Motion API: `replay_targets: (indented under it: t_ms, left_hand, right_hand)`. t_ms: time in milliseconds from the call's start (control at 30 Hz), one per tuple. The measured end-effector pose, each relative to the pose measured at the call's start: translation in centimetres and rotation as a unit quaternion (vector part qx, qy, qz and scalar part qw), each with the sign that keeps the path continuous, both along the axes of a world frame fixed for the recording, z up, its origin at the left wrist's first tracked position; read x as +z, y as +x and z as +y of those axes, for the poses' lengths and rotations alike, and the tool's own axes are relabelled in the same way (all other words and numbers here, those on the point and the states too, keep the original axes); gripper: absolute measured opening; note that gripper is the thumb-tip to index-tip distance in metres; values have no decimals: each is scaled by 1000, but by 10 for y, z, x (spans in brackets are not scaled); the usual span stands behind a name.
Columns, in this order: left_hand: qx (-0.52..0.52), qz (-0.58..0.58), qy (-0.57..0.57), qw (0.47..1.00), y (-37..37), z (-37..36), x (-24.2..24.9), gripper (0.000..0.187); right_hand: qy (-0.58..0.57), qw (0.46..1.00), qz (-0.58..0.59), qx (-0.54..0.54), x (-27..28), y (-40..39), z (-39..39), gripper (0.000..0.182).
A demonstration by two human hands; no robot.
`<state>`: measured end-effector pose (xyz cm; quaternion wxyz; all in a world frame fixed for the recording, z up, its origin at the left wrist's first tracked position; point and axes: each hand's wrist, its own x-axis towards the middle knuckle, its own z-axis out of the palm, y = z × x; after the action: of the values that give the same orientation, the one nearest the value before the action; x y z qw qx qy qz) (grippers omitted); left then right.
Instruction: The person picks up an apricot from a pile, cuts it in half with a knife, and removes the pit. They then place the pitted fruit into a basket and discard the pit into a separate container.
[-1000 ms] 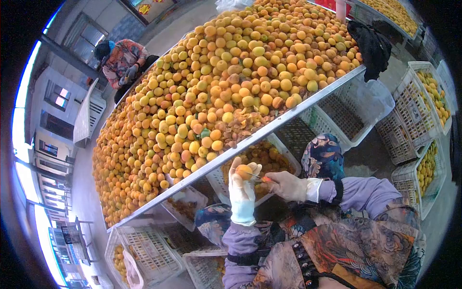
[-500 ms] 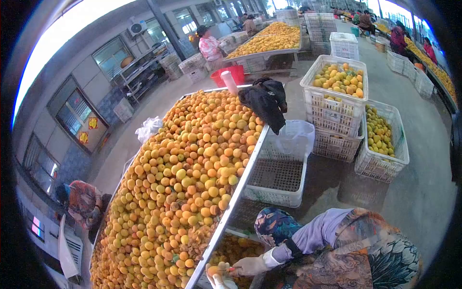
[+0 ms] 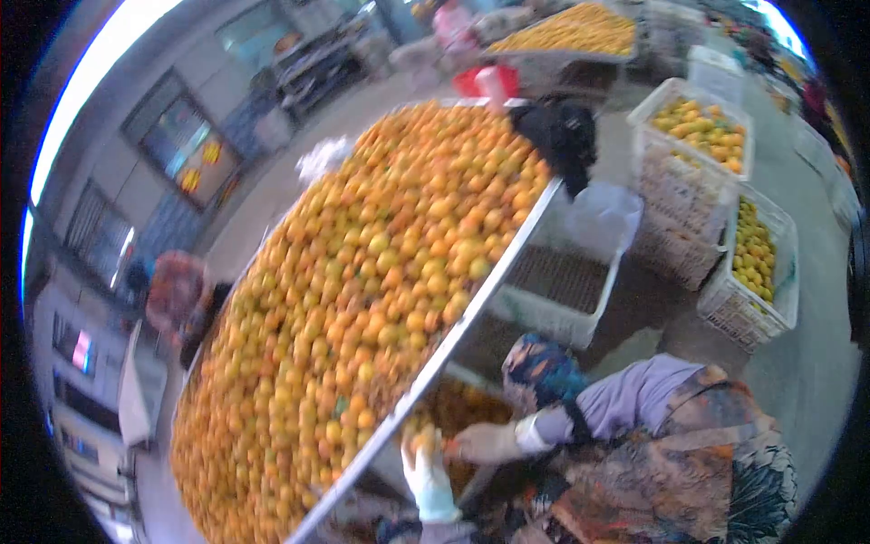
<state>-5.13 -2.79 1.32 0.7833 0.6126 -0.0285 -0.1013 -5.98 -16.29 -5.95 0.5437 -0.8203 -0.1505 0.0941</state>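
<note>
My left hand (image 3: 428, 480), in a white glove, is closed around an orange-yellow apricot (image 3: 420, 442) beside the metal edge of the sorting table. My gloved right hand (image 3: 488, 444) meets it from the right, fingers closed on a small red tool (image 3: 450, 446) whose tip is blurred against the fruit. Beneath both hands sits a crate (image 3: 471, 376) with more apricots (image 3: 458, 408) inside. A great heap of apricots (image 3: 362, 299) covers the table to the left. My lavender right sleeve (image 3: 625, 394) and patterned apron (image 3: 652, 462) fill the lower right.
Beyond the table rim (image 3: 426, 376) stand a white crate (image 3: 553, 313), stacked crates of fruit (image 3: 680, 190) and another full crate (image 3: 743, 299). Black cloth (image 3: 557, 136) and a pink bottle (image 3: 491, 88) rest at the far end. A co-worker (image 3: 177, 295) sits across the table.
The camera view has swung, so the table and crates sit higher and further right. More of my left glove shows. Both hands stay together at the apricot.
</note>
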Motion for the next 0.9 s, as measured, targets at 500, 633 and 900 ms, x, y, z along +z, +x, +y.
replay_targets:
  t_ms: [500,633,900]
  left_hand:
    - [25,-6,-4,1000,7,-1,-46,37]
    - [44,36,-21,998,9,-4,-45,35]
    - [48,126,-110,985,13,-3,-46,38]
  right_hand:
    - [72,974,209,-58,5,3,2,39]
    - [82,984,143,-72,15,-5,3,40]
    - [122,976,161,-86,6,-5,8,40]
